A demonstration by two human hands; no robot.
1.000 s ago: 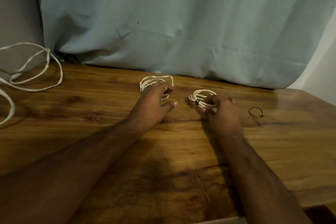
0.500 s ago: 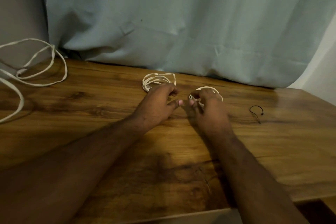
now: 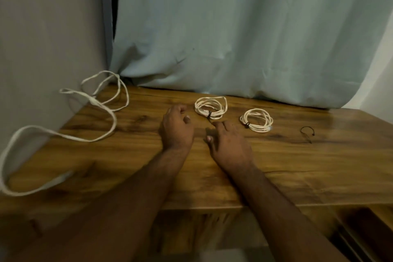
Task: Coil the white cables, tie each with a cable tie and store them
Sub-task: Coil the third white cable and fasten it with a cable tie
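Two small white cable coils lie on the wooden table, each bound by a black tie: one coil near the middle back, the other coil to its right. A long loose white cable sprawls over the table's left end and hangs off it. A spare black cable tie lies at the right. My left hand hovers left of the first coil with fingers loosely curled, holding nothing. My right hand rests just in front of the coils, fingers relaxed, empty.
A pale blue curtain hangs behind the table and a grey wall stands at the left. The table's front edge runs below my forearms, with a dark shelf opening under it at the right.
Both hands have let go of the coils and drawn back toward me and to the left. The right coil now lies free on the table. The camera view has swung left.
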